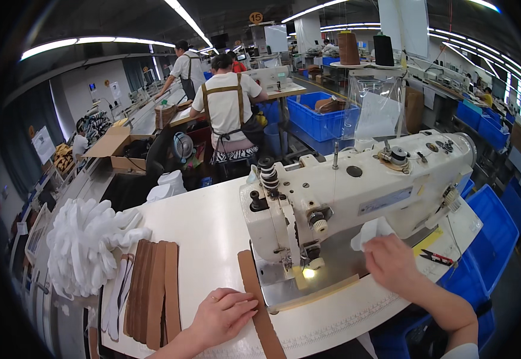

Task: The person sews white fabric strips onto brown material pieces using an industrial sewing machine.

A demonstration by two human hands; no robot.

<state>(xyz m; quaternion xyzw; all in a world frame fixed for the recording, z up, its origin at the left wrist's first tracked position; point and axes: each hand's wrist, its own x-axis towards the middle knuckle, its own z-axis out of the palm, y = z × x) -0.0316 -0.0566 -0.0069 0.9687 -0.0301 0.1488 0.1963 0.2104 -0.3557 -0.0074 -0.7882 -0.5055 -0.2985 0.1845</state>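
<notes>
left hand (229,312) on strip (264,326) near table's (203,224) front edge, grip unclear, should press flat; right hand (392,263) pinches white piece (370,232).

Long ceiling tubes (186,18) give us bright, even light, and their rows bend through the fisheye toward a black, rounded rim. We see the left hand (227,314) and right hand (389,257) clearly lit, a yellowish glow (309,273) flaring beneath the sewing machine (356,182), and soft detail in the far background.
</notes>
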